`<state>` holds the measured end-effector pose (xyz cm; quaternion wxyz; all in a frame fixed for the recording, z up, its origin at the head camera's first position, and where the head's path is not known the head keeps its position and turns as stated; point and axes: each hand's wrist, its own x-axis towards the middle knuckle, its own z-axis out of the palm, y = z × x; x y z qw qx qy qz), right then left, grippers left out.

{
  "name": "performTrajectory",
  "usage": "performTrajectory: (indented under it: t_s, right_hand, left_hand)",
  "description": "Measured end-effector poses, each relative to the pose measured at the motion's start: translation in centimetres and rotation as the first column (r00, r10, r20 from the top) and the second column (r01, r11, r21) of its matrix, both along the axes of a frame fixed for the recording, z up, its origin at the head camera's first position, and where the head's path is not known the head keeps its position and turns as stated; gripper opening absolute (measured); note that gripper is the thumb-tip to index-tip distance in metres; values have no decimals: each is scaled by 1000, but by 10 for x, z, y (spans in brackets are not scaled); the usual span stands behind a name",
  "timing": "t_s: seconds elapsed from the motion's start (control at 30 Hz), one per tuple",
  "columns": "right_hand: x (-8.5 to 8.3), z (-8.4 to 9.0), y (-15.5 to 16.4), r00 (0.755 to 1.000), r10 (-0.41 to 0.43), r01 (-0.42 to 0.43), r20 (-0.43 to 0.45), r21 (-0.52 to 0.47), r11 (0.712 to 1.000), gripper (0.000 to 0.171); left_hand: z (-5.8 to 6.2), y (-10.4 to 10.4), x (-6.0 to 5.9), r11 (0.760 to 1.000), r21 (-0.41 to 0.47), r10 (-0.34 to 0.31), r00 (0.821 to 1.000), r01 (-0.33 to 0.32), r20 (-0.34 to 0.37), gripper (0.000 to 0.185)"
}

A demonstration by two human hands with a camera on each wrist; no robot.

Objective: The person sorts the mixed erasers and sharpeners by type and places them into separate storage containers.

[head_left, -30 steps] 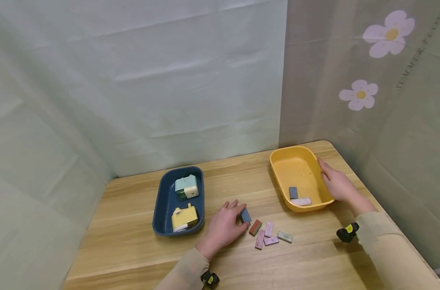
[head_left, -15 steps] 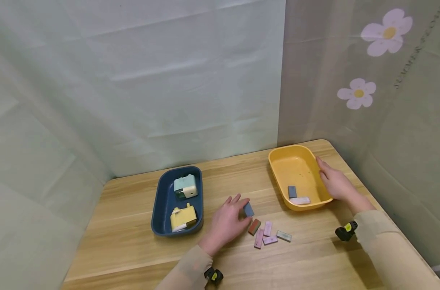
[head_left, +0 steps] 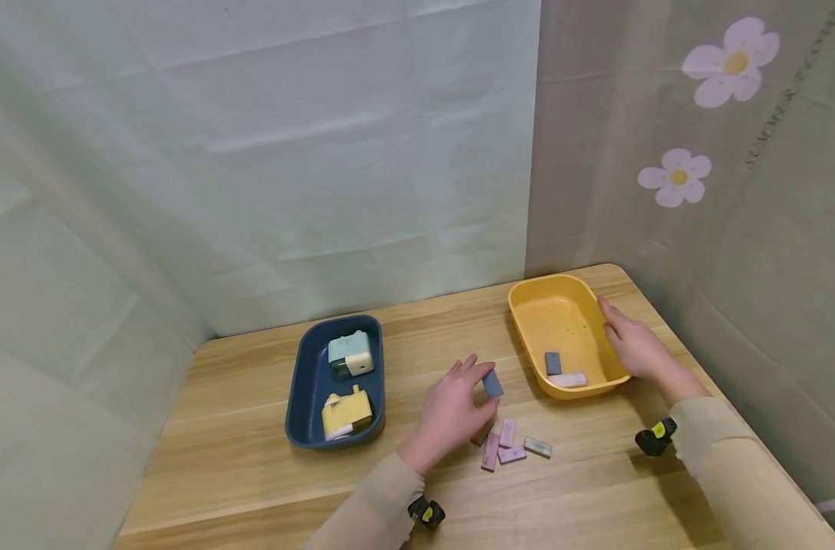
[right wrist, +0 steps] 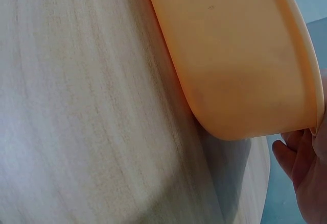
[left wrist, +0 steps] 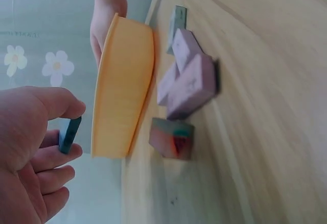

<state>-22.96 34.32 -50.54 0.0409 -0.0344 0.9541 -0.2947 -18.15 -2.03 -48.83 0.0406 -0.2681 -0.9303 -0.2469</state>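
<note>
My left hand [head_left: 451, 412] pinches a small blue rectangular block [head_left: 492, 383] between thumb and fingertips, above the table. In the left wrist view, the held block [left wrist: 69, 134] looks thin and dark. Below it lie a red block [left wrist: 171, 141] with dark green marks, several pale pink blocks [left wrist: 193, 86] touching one another, and a grey-green block [head_left: 538, 447]. My right hand [head_left: 637, 347] holds the right rim of a yellow tub [head_left: 551, 305]; part of its grip is hidden. Inside the tub are a dark blue block [head_left: 553, 363] and a pale pink block [head_left: 568, 380].
A navy tub [head_left: 300, 397] stands on the left of the wooden table [head_left: 238, 458]. It holds a light-blue and cream device [head_left: 351, 354] and a yellow one [head_left: 347, 414]. Pale curtains [head_left: 355, 153] hang behind and beside the table.
My left hand has lifted the blue block off the table and carried it right, towards the yellow tub. My right hand has stayed on the tub's rim.
</note>
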Motion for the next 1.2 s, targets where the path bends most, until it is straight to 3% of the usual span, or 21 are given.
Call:
performTrajectory:
  t_s: [1.2]
  right_hand:
    - [5,1,0,1000,-15,15,-8,4,1000,61]
  left_hand:
    - [19,59,-17,999,11,-52,999,52,-2,54]
